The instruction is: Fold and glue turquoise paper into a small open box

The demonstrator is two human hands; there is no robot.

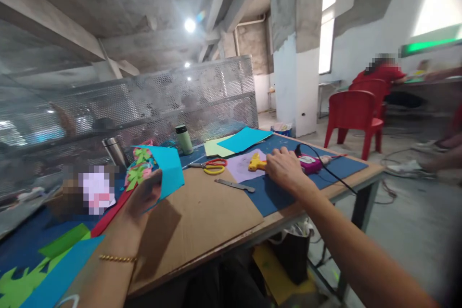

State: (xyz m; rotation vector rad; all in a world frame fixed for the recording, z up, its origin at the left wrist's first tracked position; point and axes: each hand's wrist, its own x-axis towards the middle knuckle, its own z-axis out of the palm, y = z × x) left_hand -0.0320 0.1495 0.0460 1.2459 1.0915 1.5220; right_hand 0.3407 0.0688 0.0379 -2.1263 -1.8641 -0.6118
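My left hand is closed on a piece of bright blue paper, which stands folded up above the cardboard sheet. Part of that hand's fingers is behind the paper. On the right, my right hand is closed around a yellow glue gun, whose front pokes out to the left over a lilac sheet. Scissors with red and yellow handles lie between the hands, and a grey metal craft-knife-like tool rests nearer to me.
Green and blue paper pieces lie at the left, with colourful paper scraps behind my left hand. A steel flask and a green bottle stand at the back. A black cord crosses the table's right side.
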